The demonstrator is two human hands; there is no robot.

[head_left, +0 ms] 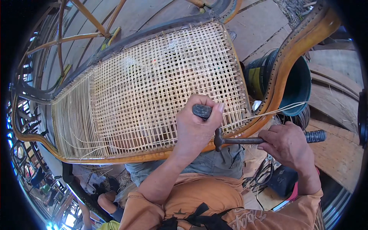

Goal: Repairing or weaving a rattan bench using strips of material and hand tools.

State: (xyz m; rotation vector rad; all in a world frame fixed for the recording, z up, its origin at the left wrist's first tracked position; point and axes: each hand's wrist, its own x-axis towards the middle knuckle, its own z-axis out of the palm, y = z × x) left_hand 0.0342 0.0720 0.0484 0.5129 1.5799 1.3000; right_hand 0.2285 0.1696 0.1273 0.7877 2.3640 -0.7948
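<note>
A woven cane panel (161, 80) stretches across a curved wooden frame (153, 156) that lies over my lap. My left hand (195, 122) is closed in a fist around a black-handled tool (202, 111), above the panel's near edge. Only the blunt handle end shows; its lower part is hidden by the hand. My right hand (285, 145) grips a hammer (245, 141) just right of it. The hammer's dark head is beside my left wrist, close to the frame's near rail. Loose cane strands (280, 110) stick out past the frame at the right.
A dark green bucket (295, 92) stands beyond the frame's right curve. Wooden boards (337, 149) lie at the right, with a dark bag (283, 180) nearer me. Another pole-built frame (90, 17) stands at the far left. Part of another person (107, 201) shows at the lower left.
</note>
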